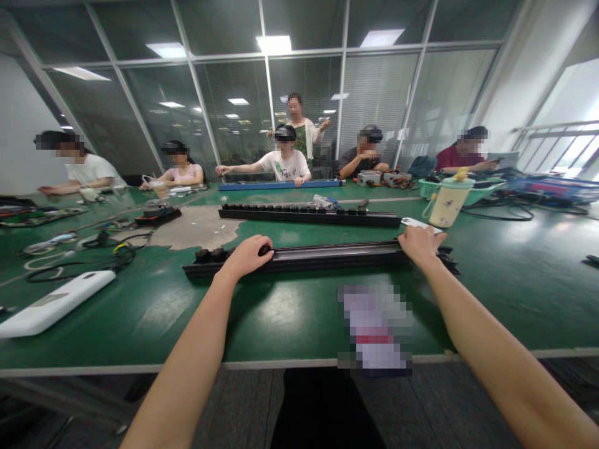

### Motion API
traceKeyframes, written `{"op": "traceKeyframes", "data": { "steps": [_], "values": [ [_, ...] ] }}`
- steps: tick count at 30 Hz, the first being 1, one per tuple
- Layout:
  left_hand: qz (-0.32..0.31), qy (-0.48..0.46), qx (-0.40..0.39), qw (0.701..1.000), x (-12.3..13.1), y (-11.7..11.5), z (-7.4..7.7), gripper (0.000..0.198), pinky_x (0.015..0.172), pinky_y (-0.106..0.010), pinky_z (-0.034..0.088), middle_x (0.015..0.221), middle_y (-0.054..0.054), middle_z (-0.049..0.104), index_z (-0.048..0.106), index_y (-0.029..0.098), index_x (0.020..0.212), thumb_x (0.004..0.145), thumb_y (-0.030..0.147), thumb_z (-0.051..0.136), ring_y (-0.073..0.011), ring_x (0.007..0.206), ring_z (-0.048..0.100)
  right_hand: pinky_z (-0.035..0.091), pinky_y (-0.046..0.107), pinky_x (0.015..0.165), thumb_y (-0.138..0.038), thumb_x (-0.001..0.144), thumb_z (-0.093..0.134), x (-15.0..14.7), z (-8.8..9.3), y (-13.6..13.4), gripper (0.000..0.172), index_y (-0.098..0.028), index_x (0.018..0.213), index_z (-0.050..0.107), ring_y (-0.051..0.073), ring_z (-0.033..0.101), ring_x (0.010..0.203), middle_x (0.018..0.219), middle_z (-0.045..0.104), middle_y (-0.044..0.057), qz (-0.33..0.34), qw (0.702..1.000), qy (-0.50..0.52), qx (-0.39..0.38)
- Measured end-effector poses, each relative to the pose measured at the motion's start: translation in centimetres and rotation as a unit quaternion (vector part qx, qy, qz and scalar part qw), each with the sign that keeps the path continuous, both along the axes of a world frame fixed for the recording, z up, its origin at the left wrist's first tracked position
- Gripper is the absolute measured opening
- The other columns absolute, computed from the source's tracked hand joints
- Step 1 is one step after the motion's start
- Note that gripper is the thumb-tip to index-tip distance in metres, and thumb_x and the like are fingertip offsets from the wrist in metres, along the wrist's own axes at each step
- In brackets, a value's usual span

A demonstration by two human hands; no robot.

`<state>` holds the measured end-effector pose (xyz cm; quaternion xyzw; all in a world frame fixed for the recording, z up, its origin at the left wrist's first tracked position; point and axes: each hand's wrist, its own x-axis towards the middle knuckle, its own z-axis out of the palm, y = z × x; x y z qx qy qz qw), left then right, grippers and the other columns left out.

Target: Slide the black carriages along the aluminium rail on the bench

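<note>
A long black rail (pixel 327 254) with a pale grey channel lies across the table in front of me. My left hand (pixel 248 255) is closed over its left half, the thumb and fingers curled round a small black block (pixel 264 250) at the channel. More black blocks (pixel 210 255) sit in the rail left of that hand. At the rail's right end, my right hand (pixel 420 244) is closed on it, with the fingertips hidden behind the far edge. A second black rail (pixel 309 215), with a row of several black blocks along it, lies parallel just beyond.
Left are a white power bank-like object (pixel 58 302) and black cables (pixel 88 265). A blurred-out item (pixel 374 327) lies near the front edge (pixel 290 363). Right stand a yellow cup (pixel 449 202) and a green basket (pixel 484 192). Several people sit opposite, one by a blue rail (pixel 281 185).
</note>
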<state>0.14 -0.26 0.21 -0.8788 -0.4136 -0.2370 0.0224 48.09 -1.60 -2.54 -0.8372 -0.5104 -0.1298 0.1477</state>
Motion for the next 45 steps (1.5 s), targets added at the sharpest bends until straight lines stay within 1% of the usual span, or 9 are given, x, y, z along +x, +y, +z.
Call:
{"op": "traceKeyframes", "data": {
  "steps": [12,17,20,28,32,35,38,41,45],
  "values": [
    [-0.001,0.0,0.002,1.0,-0.2,0.2,-0.2,0.019,0.088,-0.041,0.05,0.095,-0.008,0.066,0.063,0.021,0.095,0.091,0.037,0.054,-0.0263,0.092,0.063,0.029,0.057,0.1,-0.028,0.095,0.041,0.9,-0.3,0.3,0.041,-0.012,0.11,0.074,0.038,0.052,0.122,0.12,0.069,0.022,-0.022,1.0,-0.005,-0.001],
    [-0.004,-0.004,0.002,1.0,-0.1,0.2,-0.2,0.018,0.086,-0.039,0.05,0.094,-0.007,0.066,0.063,0.022,0.095,0.091,0.037,0.055,-0.0252,0.091,0.063,0.031,0.058,0.101,-0.029,0.095,0.042,1.3,-0.3,0.5,0.042,-0.007,0.111,0.074,0.04,0.052,0.122,0.117,0.07,0.025,-0.035,0.999,0.008,0.013],
    [-0.002,-0.005,0.003,1.0,-0.1,0.1,-0.1,0.018,0.086,-0.039,0.05,0.094,-0.006,0.067,0.063,0.022,0.095,0.091,0.038,0.055,-0.0248,0.091,0.063,0.031,0.06,0.102,-0.029,0.096,0.041,1.4,-0.3,0.5,0.043,-0.006,0.113,0.074,0.041,0.051,0.124,0.12,0.069,0.025,-0.033,0.999,0.013,0.018],
    [0.001,-0.001,0.002,1.0,-0.1,0.1,0.0,0.019,0.088,-0.04,0.051,0.096,-0.007,0.067,0.063,0.022,0.095,0.091,0.038,0.054,-0.0254,0.092,0.063,0.032,0.059,0.1,-0.03,0.1,0.038,1.6,-0.5,0.3,0.041,-0.012,0.119,0.07,0.04,0.051,0.124,0.126,0.066,0.024,-0.022,0.999,0.02,0.03],
    [0.002,-0.002,0.003,1.0,0.0,0.0,0.0,0.018,0.087,-0.04,0.051,0.095,-0.007,0.067,0.063,0.022,0.095,0.09,0.038,0.055,-0.0252,0.091,0.064,0.032,0.057,0.098,-0.033,0.101,0.044,1.8,-0.9,0.2,0.034,-0.016,0.116,0.068,0.037,0.051,0.12,0.125,0.066,0.021,-0.016,0.998,0.036,0.046],
    [0.004,-0.002,0.003,1.0,0.0,0.0,0.0,0.018,0.086,-0.04,0.051,0.094,-0.007,0.067,0.063,0.022,0.094,0.09,0.037,0.055,-0.0249,0.09,0.064,0.034,0.053,0.095,-0.033,0.101,0.046,2.0,-1.1,0.2,0.031,-0.017,0.118,0.067,0.035,0.051,0.116,0.124,0.064,0.02,-0.017,0.997,0.044,0.054],
    [0.0,-0.005,0.0,1.0,0.0,-0.1,0.0,0.018,0.087,-0.04,0.051,0.094,-0.007,0.067,0.063,0.022,0.094,0.09,0.037,0.054,-0.0251,0.09,0.063,0.035,0.049,0.092,-0.03,0.1,0.049,2.4,-1.3,0.4,0.031,-0.015,0.12,0.068,0.035,0.051,0.115,0.125,0.063,0.022,-0.024,0.998,0.038,0.053],
    [-0.001,-0.006,0.001,1.0,0.0,0.0,0.0,0.018,0.087,-0.04,0.051,0.094,-0.007,0.066,0.063,0.022,0.094,0.09,0.038,0.055,-0.0253,0.09,0.063,0.036,0.047,0.092,-0.03,0.098,0.053,2.6,-1.4,0.6,0.032,-0.014,0.118,0.071,0.036,0.052,0.116,0.126,0.06,0.025,-0.025,0.998,0.032,0.039],
    [0.002,-0.004,0.002,1.0,0.0,0.0,0.0,0.018,0.087,-0.04,0.051,0.094,-0.007,0.066,0.062,0.022,0.094,0.09,0.038,0.055,-0.0253,0.09,0.063,0.036,0.046,0.092,-0.033,0.1,0.05,2.4,-1.3,0.7,0.036,-0.014,0.116,0.075,0.035,0.055,0.117,0.126,0.062,0.025,0.004,0.999,0.035,0.016]
  ]
}}
